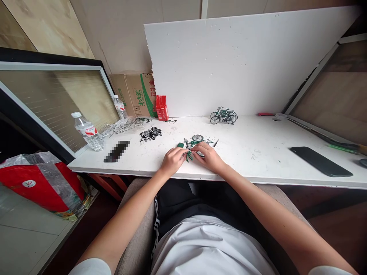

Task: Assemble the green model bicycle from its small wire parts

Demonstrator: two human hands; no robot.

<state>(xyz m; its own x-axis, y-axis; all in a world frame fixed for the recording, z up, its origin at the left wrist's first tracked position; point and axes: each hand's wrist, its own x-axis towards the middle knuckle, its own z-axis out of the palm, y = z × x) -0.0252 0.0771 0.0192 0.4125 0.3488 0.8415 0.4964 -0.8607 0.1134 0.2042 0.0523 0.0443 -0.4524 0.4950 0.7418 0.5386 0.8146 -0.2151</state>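
Observation:
My left hand (172, 160) and my right hand (210, 156) meet near the front edge of the white table. Their fingertips pinch a small green model bicycle part (188, 156), whose exact shape I cannot make out. Just beyond the fingers lie a spoked model wheel (197, 138) and other loose green pieces, partly covered by my right hand. A flat green piece (180, 145) rests by my left fingertips. To the right of these is a small thin dark tool or stick (216, 143).
Assembled model bicycles (223, 115) stand at the back against a white board (229, 61). Black bicycle parts (150, 133) and part frames (126, 126) lie to the left, near a water bottle (88, 131). A black phone (321, 161) lies at the right, and a red box (162, 108) stands behind.

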